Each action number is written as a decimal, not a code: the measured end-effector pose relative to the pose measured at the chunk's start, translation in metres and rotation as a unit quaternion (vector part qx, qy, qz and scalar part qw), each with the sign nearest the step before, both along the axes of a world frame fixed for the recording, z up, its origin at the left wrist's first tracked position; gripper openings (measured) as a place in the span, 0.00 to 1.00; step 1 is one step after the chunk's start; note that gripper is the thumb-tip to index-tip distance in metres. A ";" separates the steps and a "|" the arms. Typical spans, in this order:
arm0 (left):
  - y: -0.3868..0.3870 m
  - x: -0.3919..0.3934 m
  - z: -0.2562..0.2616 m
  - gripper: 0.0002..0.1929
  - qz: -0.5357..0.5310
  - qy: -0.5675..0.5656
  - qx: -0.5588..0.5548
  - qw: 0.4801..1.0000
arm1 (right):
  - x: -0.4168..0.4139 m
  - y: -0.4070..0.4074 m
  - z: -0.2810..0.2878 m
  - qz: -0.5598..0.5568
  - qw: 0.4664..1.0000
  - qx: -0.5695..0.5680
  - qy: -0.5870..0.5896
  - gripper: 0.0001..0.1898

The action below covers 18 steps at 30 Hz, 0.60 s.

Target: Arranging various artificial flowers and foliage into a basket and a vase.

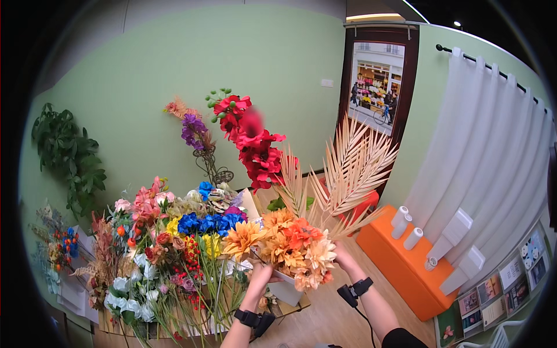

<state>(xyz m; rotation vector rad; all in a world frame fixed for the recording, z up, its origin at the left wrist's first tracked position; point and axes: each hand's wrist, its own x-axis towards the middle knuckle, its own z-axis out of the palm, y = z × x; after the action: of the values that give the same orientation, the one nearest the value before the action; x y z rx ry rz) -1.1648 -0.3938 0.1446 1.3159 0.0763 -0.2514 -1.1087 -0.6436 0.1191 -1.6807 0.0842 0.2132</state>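
Note:
Before me stands an arrangement of orange and peach flowers [283, 243] in a light grey vase [285, 292]. Tall red flowers [261, 152] and dried, pale palm leaves [352, 167] rise from behind the orange blooms. My left hand [263, 277] is at the vase's left rim, by a dark stem; blossoms cover some of its fingers, so its grip is unclear. At the right edge of the blooms is my right hand [342, 256], its fingers largely hidden behind petals. Both wrists wear black straps with small devices.
Many loose artificial flowers [204, 224] lie over a slatted wooden table [148, 324] at left. An orange bench [404, 265] at right bears white vases [463, 269] and small white cylinders [413, 238]. A red chair [370, 201] stands behind the palm leaves. A black cable [367, 322] hangs from the right wrist device.

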 end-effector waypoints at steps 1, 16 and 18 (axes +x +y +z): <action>-0.006 -0.002 0.004 0.17 -0.001 -0.006 0.000 1.000 | 0.010 -0.007 -0.012 -0.018 0.999 0.032 -0.027 0.17; -0.048 -0.056 0.002 0.19 0.119 -0.066 -0.056 0.989 | -0.009 -0.029 0.033 0.122 0.991 0.028 -0.056 0.24; -0.054 -0.053 0.007 0.17 0.144 -0.050 -0.009 0.988 | -0.002 -0.034 0.037 0.136 0.988 0.026 -0.066 0.25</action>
<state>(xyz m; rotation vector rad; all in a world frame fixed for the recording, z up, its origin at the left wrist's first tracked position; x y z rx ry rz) -1.2181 -0.4476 0.1517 1.2802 0.1774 0.0588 -1.1106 -0.6780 0.1557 -1.6459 -0.2496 0.3053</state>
